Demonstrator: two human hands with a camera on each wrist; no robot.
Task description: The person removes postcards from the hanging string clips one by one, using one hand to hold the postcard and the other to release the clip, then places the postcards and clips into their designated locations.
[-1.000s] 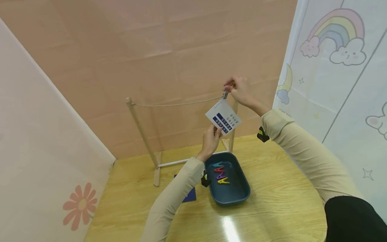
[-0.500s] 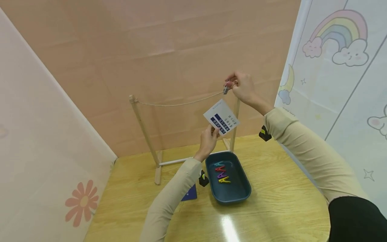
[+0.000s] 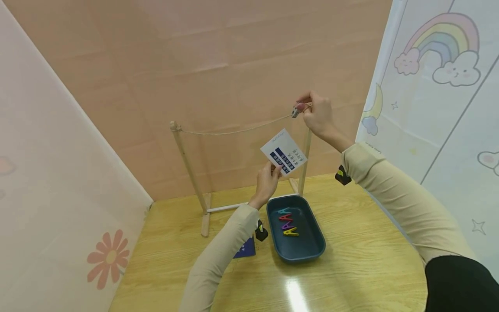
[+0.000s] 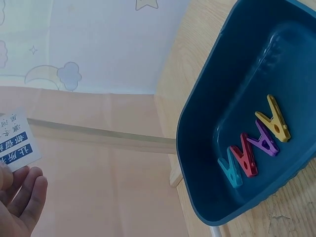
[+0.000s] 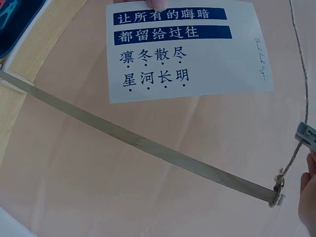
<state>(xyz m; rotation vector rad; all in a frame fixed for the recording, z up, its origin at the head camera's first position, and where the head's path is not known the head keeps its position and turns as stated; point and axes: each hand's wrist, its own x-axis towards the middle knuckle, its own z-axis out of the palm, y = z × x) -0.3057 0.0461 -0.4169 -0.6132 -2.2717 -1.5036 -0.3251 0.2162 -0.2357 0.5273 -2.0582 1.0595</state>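
Note:
My left hand (image 3: 267, 184) pinches a white printed card (image 3: 286, 148) by its lower corner; the card is tilted and hangs below the string, apart from it. Dark blue bands and characters cover part of the card (image 5: 190, 59), seen whole in the right wrist view. Up at the right end of the string (image 3: 238, 131), my right hand (image 3: 320, 115) pinches a grey clothespin (image 5: 305, 134). The clothespin is at the string; whether its jaws are around the string is hard to tell. In the left wrist view, fingers (image 4: 32, 195) show beside the card.
A dark blue tray (image 3: 320, 242) stands on the wooden table (image 3: 362, 225), holding several clothespins: teal, red, purple, yellow (image 4: 274, 120). The string runs between two wooden posts (image 3: 189, 171). A dark blue card (image 3: 247, 249) lies partly under my left forearm.
My right hand has lifted the grey clothespin away from the card's top corner, up and to the right. The card, still in my left hand, has come apart from it and shifted slightly left.

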